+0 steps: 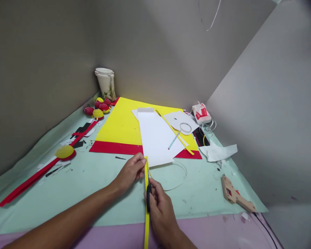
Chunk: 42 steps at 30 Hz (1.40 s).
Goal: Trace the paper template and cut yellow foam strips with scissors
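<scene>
My left hand (pixel 131 172) pinches the upper end of a long yellow strip (pixel 146 230), which hangs down toward the bottom of the view. One side of the strip shows a row of fine cuts. My right hand (pixel 162 209) grips black-handled scissors (pixel 148 199) right at the strip, just below my left hand. A thin sliver curls away beside the blades. Whether the blades are apart I cannot make out. Beyond both hands lies white paper (pixel 155 138), resting on a large yellow sheet (pixel 119 121) with a red sheet (pixel 116 147) showing under its near edge.
At left, a red strip (pixel 28 180) bears a yellow-and-red disc (pixel 65 152). Small red and yellow round pieces (pixel 98 113) sit by a white bucket (pixel 105 81). A glue gun (pixel 230 192) lies at right, its cord trailing off. Tissue packet (pixel 201 113) and walls stand behind.
</scene>
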Available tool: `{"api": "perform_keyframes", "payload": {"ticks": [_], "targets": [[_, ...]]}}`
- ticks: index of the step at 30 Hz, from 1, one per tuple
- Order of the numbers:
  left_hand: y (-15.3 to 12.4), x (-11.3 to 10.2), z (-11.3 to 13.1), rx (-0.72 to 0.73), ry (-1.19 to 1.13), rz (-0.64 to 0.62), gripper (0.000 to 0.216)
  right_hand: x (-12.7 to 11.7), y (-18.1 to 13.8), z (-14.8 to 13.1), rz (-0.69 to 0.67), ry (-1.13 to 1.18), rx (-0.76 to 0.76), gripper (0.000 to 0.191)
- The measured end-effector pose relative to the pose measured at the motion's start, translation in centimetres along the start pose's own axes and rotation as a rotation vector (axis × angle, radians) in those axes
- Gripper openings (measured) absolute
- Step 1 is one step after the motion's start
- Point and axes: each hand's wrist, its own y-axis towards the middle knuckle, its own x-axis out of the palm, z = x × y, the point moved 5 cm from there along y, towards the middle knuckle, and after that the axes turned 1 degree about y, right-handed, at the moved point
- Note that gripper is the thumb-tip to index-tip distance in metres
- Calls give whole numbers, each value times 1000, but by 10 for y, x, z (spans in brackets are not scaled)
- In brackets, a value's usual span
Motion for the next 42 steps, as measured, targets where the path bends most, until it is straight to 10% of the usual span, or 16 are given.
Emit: {"api": "perform_keyframes", "payload": {"ticks": [42], "targets": [[8,-14,1,27,0,71,27,-4,3,13,50,257,95,43]]}}
